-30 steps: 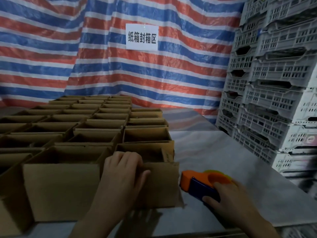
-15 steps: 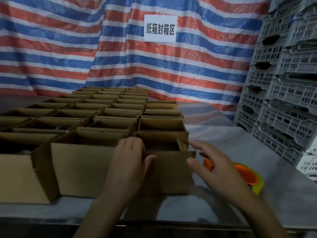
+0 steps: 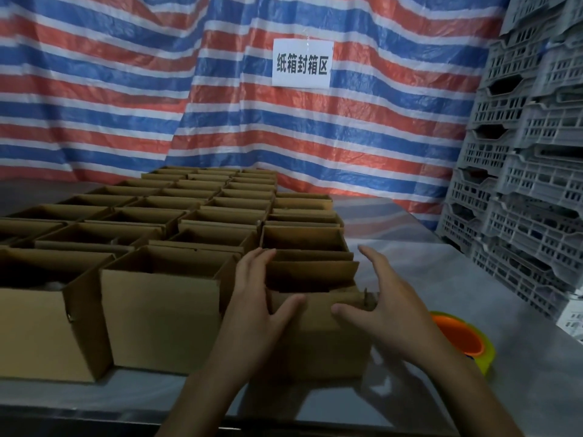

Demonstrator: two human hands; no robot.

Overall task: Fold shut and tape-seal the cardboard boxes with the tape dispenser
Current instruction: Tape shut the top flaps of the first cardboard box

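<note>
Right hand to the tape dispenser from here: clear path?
Probably yes. The tape dispenser lies on the table just right of the right hand, with nothing standing between them. That hand is open at the box's right edge and holds nothing, so it looks free to swing over.

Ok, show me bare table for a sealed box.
Bare table between the right column of boxes and the crates, beyond the tape dispenser. A narrow strip along the near edge. Left side is packed with boxes.
</note>
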